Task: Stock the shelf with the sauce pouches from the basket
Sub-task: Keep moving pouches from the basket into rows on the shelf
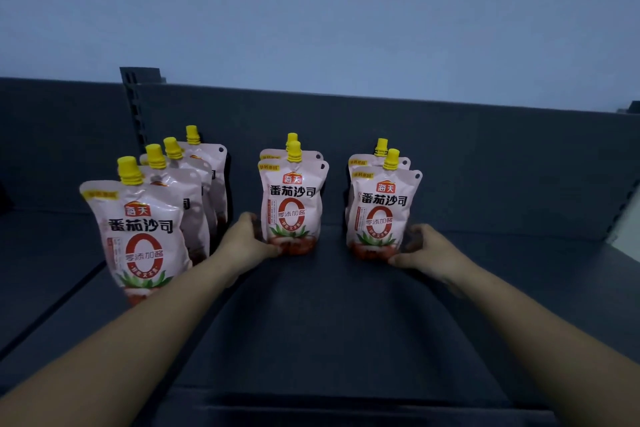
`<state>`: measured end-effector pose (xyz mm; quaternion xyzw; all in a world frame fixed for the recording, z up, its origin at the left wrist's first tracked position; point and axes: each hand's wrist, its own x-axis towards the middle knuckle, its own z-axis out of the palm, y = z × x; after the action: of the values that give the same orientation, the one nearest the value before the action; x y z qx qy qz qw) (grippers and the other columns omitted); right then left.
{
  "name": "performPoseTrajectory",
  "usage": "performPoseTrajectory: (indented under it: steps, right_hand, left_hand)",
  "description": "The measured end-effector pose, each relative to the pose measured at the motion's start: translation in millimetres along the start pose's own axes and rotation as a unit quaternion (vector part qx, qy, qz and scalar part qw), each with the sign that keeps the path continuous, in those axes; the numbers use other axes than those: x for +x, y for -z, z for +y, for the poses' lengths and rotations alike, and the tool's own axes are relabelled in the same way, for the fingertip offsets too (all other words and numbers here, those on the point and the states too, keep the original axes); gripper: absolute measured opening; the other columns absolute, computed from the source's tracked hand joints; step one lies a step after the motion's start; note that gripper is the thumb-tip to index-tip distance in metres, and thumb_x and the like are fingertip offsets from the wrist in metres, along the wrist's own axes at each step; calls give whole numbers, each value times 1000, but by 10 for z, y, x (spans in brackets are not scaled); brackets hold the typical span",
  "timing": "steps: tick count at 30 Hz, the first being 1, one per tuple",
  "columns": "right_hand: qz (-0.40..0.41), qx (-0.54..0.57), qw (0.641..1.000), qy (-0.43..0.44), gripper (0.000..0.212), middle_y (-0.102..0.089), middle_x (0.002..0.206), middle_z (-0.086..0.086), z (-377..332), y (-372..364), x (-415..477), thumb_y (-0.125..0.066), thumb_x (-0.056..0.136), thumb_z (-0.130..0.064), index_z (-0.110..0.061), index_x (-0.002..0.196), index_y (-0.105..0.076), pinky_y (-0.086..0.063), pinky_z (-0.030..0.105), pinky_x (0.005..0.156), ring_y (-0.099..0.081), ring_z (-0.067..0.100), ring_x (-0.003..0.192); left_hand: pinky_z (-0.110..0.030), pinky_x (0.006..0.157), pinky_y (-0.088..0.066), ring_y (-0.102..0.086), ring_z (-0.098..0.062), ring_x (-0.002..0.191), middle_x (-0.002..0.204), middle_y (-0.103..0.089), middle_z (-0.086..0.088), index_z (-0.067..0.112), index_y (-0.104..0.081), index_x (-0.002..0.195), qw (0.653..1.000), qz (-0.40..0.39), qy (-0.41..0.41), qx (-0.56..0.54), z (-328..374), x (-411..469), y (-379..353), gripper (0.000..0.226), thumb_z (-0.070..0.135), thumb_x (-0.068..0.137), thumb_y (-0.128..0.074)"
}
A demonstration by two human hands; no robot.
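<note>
Dark shelf holds pink yellow-capped pouches standing tall, labels facing us; left hand grips middle pouch, right hand grips right pouch.

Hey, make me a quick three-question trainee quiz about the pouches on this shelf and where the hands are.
1. True or false: the left row holds four pouches.
2. Which row does the left hand touch: A left, B middle, C right?
3. Fill in: every pouch cap is ____.

Key: 1 true. 2 B, the middle row; the right hand is at the right row on the shelf. 3 yellow.
</note>
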<state>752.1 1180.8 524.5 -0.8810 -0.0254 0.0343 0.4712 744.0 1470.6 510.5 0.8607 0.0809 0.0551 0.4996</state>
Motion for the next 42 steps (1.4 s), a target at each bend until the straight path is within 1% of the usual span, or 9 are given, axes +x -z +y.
performPoseTrajectory:
  steps: [3,6,8,13,17,22,26,31,42]
  right_hand:
    - [10,-1,1000,-11,59,-54,95,-2,-34,-60,-128,-73,77,-11,-10,126,-42,-40,24,73,-53,14,91]
    - [-14,5,1000,-1,26,-54,83,-7,-95,-119,-248,-68,80,-4,-15,98,-53,-38,16,61,-52,5,76]
    - [-26,14,1000,6,22,-58,84,-6,-166,-173,-307,-65,81,-2,-20,87,-54,-37,15,58,-50,2,73]
    - [-74,-5,997,26,27,-52,91,0,-223,-310,-464,-65,83,-10,-16,103,-47,-38,17,60,-48,7,75]
    - [-100,-45,992,70,38,-51,108,3,-256,-416,-625,-65,83,-12,-12,117,-48,-40,24,80,-50,15,98]
    - [-121,-77,972,185,22,-56,91,5,-628,-835,-786,-61,80,-3,-14,98,-54,-44,28,78,-53,18,84]
    - [-179,-131,922,317,19,-62,84,3,-1152,-1443,-1173,-60,80,-5,-16,96,-60,-43,25,73,-57,17,78]
    - [-271,-199,841,425,26,-64,92,3,-1670,-2283,-1792,-62,80,-11,-11,106,-63,-48,31,84,-62,20,92]
    - [-431,-290,701,488,32,-67,105,10,-2489,-4414,-2879,-61,81,-12,-7,113,-59,-48,30,83,-64,26,99]
  left_hand:
    - [-27,82,-46,-54,-14,98,109,-57,-1,8,-43,120,1000,-4,3,8,-9,-134,-2,60,9,71,-78]
    - [-27,87,-42,-47,-16,103,122,-50,-7,8,-34,135,999,-1,1,39,11,-304,-12,72,14,76,-75]
    - [-26,86,-41,-47,-15,103,128,-49,-9,8,-34,137,999,-9,3,45,43,-399,-4,72,17,78,-74]
    - [-28,96,-42,-51,-20,115,137,-48,-9,10,-36,138,997,-21,25,74,69,-726,-56,73,26,78,-74]
    - [-26,97,-42,-52,-19,115,127,-53,-5,10,-46,130,995,5,14,103,106,-1135,21,58,25,80,-71]
    - [-28,90,-47,-59,-20,102,108,-63,-7,7,-59,113,980,113,-16,164,56,-1881,561,34,14,81,-68]
    - [-36,91,-48,-59,-26,108,113,-64,-9,7,-58,112,941,189,44,278,-280,-2620,1292,32,18,82,-63]
    - [-33,96,-41,-55,-30,113,115,-64,-14,6,-58,111,897,219,193,332,-776,-3518,2054,33,20,82,-63]
    - [-31,92,-45,-55,-26,113,123,-59,-9,7,-52,128,840,225,386,307,-1869,-5001,3243,52,28,83,-66]
